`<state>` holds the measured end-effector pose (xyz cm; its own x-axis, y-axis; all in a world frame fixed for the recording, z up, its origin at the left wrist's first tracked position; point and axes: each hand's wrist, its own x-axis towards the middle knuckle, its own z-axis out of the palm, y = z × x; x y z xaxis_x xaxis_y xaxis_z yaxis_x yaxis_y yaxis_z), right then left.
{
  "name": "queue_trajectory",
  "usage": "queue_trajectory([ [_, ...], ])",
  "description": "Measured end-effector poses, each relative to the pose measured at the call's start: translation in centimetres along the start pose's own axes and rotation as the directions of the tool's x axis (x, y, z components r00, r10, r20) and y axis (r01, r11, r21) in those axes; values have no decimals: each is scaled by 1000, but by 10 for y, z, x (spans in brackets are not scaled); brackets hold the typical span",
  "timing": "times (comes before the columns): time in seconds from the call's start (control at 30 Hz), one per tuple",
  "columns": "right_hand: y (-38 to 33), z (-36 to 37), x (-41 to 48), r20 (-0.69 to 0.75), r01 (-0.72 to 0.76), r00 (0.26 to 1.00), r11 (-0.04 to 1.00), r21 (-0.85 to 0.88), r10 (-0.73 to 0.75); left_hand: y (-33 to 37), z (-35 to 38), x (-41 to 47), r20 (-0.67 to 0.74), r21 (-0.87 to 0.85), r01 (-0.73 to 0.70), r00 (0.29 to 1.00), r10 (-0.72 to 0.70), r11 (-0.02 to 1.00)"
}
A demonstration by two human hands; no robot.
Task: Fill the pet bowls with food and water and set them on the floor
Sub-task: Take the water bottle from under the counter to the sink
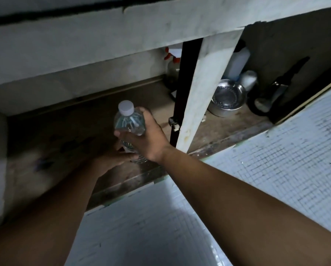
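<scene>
My right hand (147,139) curls its fingers round the water bottle (129,121) left of the white post (205,89), my left hand (112,158) at its base too blurred to read, and I judge swinging toward the steel bowl (227,97) right of that post could knock the bottle loose.

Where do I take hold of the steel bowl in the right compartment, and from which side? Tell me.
Grip the near rim of the steel bowl, thumb inside, fingers on the outer wall: its mouth faces up towards you, so that rim is exposed. Come from the front, right of the white divider, which hides its left edge.
</scene>
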<state>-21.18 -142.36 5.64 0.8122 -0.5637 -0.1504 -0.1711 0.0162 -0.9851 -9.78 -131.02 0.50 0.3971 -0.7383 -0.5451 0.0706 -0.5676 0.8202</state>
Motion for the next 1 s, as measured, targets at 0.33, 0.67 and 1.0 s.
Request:
queue_trajectory([
  [0.33, -7, 0, -24, -18, -14, 1000, 1000, -1, 14, -6, 22, -15, -83, -12, -106, 991, 105, 994],
  [0.67, -59, -4, -104, -85, -58, 995, 996, -68, 52, 15, 48, -104, -45, -41, -153, 987, 151, 987],
  [1.0, -192, -35, -235, -202, -147, 969, 989, -23, 139, 116, 84, -251, 87, -106, -33, 995, 43, 994],
])
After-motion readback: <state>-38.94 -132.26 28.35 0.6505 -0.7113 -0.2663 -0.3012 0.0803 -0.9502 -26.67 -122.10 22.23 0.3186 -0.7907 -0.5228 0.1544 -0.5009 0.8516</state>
